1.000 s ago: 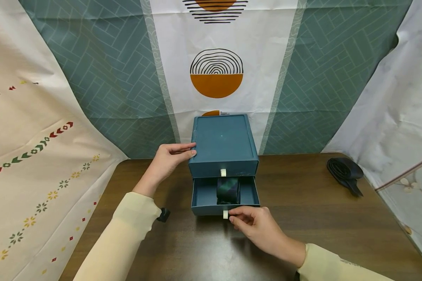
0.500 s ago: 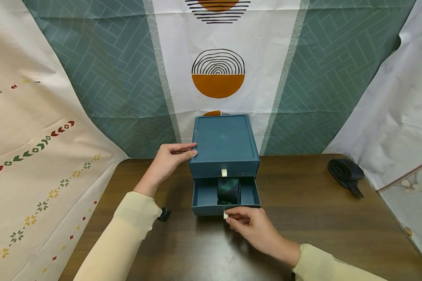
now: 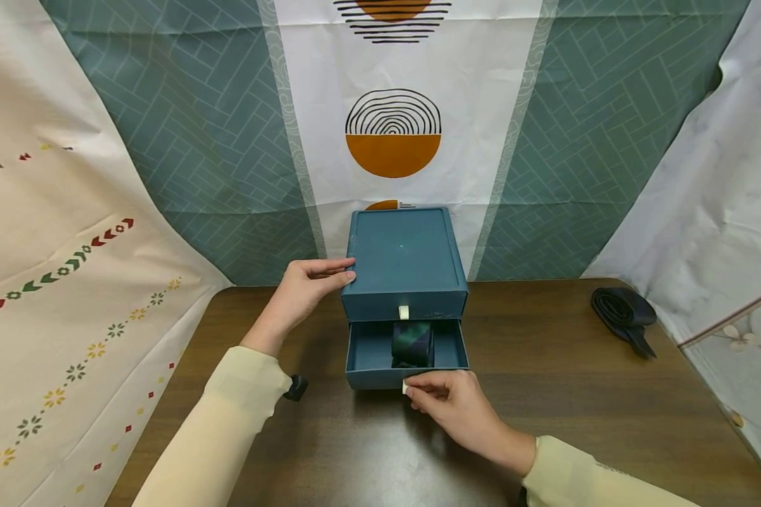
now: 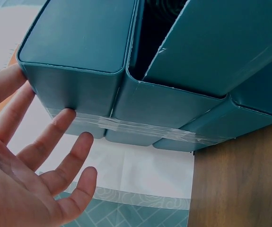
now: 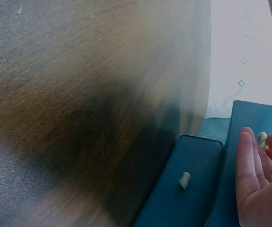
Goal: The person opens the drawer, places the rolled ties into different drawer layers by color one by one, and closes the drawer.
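A teal drawer box stands at the back of the table, its middle drawer pulled out. Inside that drawer is a rolled dark necktie with a green and purple sheen. My left hand touches the upper left side of the box with its fingertips; in the left wrist view, the other fingers of the left hand are spread. My right hand pinches the white pull tab on the open drawer's front between thumb and fingers, also visible in the right wrist view.
A rolled black necktie lies on the brown table at the far right. The closed top drawer has its own white tab. Another closed drawer front sits below the open one. Patterned cloths hang around the table.
My right hand has moved slightly left, and its thumb and fingers have come together on the pull tab. The left hand and the drawer stay in place.
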Demonstrator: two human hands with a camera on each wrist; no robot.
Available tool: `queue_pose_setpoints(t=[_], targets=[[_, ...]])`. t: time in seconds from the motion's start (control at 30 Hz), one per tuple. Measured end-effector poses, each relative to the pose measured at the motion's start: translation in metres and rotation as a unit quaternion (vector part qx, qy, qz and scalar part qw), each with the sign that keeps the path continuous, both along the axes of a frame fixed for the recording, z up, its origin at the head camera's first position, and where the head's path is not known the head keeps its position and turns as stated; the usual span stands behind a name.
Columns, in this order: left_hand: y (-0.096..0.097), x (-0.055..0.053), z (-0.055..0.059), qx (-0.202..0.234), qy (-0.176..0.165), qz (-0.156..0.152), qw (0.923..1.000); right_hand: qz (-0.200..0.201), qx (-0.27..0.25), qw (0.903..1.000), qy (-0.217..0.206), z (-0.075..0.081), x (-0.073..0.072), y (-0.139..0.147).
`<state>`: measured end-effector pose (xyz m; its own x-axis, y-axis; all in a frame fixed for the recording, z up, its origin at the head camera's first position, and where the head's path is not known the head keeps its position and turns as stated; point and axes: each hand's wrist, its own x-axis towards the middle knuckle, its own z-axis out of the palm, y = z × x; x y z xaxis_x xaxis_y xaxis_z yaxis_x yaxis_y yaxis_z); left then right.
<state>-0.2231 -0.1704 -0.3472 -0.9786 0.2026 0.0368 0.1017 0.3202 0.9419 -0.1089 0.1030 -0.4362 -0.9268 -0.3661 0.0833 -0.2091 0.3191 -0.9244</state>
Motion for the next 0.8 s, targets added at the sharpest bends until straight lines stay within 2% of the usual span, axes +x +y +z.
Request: queue_pose_setpoints(t=[0.2,0.3,0.57,0.8], targets=[[-0.001,0.000,-0.001,0.000,0.001,0.005,1.0000,-0.002,-0.003,1.0000,-0.001,0.024,0.007,-0.004],[0.000,0.000,0.000,0.001,-0.006,0.004,1.0000,-0.002,-0.001,1.0000,0.006,0.030,0.009,-0.005],[0.005,0.012,0.019,0.000,-0.016,-0.006,0.9999,-0.006,-0.004,0.9999,0.009,0.029,0.006,-0.005],[0.007,0.015,0.025,-0.006,-0.016,-0.003,0.9998,-0.005,-0.004,0.9999,0.014,0.029,0.004,-0.005]])
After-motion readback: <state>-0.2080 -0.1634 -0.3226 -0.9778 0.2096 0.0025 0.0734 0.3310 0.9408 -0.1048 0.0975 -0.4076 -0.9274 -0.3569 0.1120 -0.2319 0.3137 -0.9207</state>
